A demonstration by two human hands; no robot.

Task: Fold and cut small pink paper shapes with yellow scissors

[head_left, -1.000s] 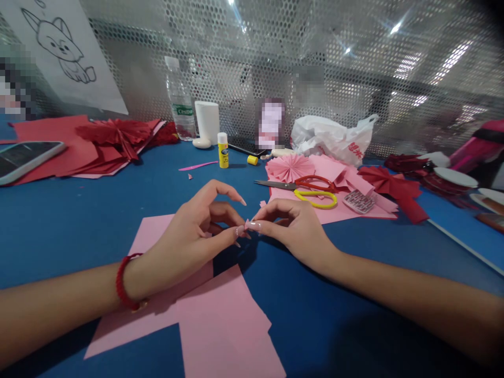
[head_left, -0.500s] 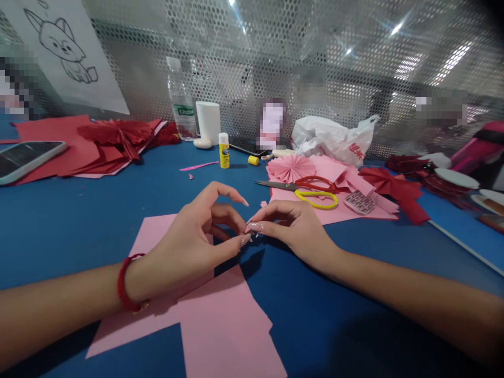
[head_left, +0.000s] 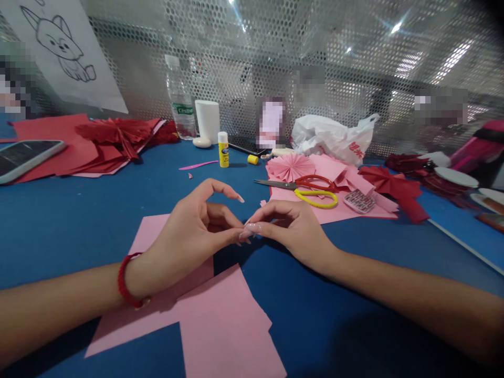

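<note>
In the middle of the view, my left hand (head_left: 192, 226) and my right hand (head_left: 297, 226) meet at the fingertips just above the blue table. The left thumb presses toward its middle fingers while the index finger arches free above them. On the right, thumb and index finger are pinched together against the left fingertips. Whatever lies between them, if anything, is too small or hidden to make out. Beneath the left hand and wrist is a pink paper sheet (head_left: 122, 315), with another pink sheet (head_left: 228, 331) overlapping it nearer to me.
Scissors (head_left: 283, 185) lie on pink paper beside a folded pink fan (head_left: 291, 167). Behind my hands are a glue stick (head_left: 223, 152), its yellow cap (head_left: 252, 159), a pink plastic blade (head_left: 199, 165), a bottle (head_left: 181, 105) and a plastic bag (head_left: 334, 136). Red paper (head_left: 51, 136) is piled left, near a phone (head_left: 29, 157).
My left thumb has moved in to touch the right fingertips, closing the small gap there. The left index finger has shifted slightly left; the right hand is nearly still.
</note>
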